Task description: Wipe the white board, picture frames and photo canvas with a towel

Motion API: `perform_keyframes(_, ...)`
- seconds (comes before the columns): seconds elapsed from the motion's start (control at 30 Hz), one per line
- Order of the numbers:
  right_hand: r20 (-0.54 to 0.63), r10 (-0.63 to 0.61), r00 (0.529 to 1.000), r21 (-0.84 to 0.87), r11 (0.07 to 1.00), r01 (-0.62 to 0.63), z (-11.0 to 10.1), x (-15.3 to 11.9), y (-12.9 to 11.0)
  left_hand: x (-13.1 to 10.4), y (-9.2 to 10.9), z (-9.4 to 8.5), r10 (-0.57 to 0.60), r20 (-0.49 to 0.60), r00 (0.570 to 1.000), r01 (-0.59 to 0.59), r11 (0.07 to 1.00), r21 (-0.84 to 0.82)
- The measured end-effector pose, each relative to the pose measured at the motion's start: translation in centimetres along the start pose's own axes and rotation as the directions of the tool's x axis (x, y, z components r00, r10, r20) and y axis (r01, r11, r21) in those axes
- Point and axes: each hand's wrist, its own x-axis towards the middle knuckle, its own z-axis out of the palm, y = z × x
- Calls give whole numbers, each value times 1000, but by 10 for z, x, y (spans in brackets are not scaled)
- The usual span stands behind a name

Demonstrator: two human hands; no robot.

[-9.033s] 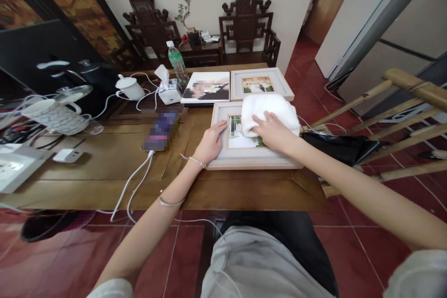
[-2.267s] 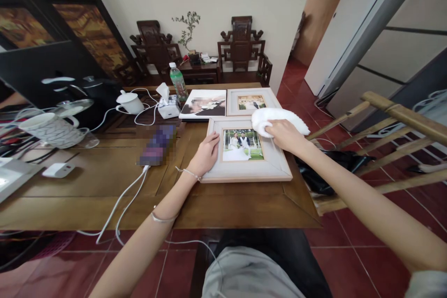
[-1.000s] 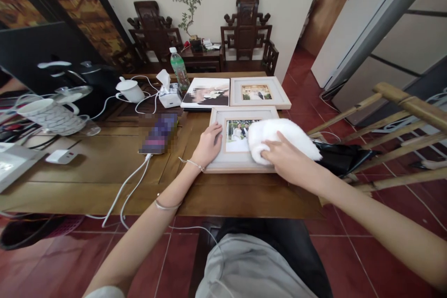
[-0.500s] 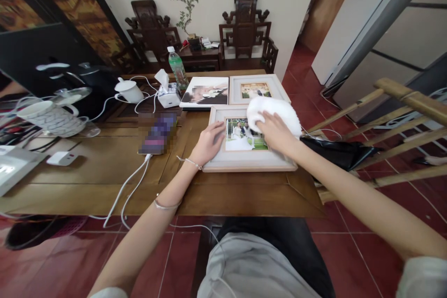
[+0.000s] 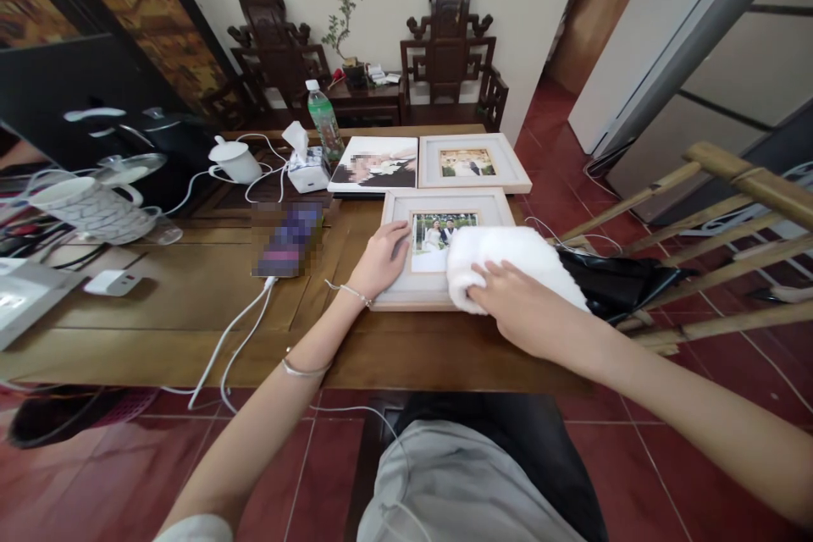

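A light wood picture frame (image 5: 412, 298) lies flat on the table, with a wide pale mat around a photo of a couple outdoors. My left hand (image 5: 379, 258) rests on the frame's left edge, fingers laid out and thumb apart. In my right hand (image 5: 508, 298) is a folded white fluffy cloth (image 5: 527, 250), pinched between thumb and fingers. The cloth covers the frame's lower right part and some of the photo. Behind it lie a second framed photo (image 5: 511, 165) and a white-edged photo panel (image 5: 381, 163), side by side.
To the left are a phone (image 5: 289, 241) on a charging cable, a tissue box (image 5: 309, 171), a green-labelled bottle (image 5: 325, 123), a lidded white cup (image 5: 234, 161) and a patterned mug (image 5: 95, 207). A bamboo chair (image 5: 749, 186) with a black bag (image 5: 626, 279) stands right.
My right hand has brought the white cloth from the frame's upper right toward me, down to its lower right. More of the photo's top shows. My left hand stays in place.
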Motion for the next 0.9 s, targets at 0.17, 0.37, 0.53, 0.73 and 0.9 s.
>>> perform_keyframes(0.17, -25, 18, 1000, 84, 996, -16, -5, -8, -8, -1, -2, 2, -22, 43, 999, 20, 999, 25)
perform_keyframes(0.37, -196, 165, 967, 6, 986, -167, 33, 40, 51, -2, -3, 2, -11, 92, 996, 6, 999, 51)
perform_keyframes(0.53, -295, 234, 926, -25, 967, -253, 43, 80, 101, -2, -4, 1, -16, 80, 997, 12, 998, 56)
perform_keyframes(0.73, -162, 138, 977, -122, 980, -159, 37, 66, 73, -3, -6, 4, -46, 43, 998, 43, 996, 73)
perform_keyframes(0.9, 39, 45, 998, -22, 999, -45, 0, 15, 15, -2, -6, 6, -50, 24, 998, 48, 997, 61)
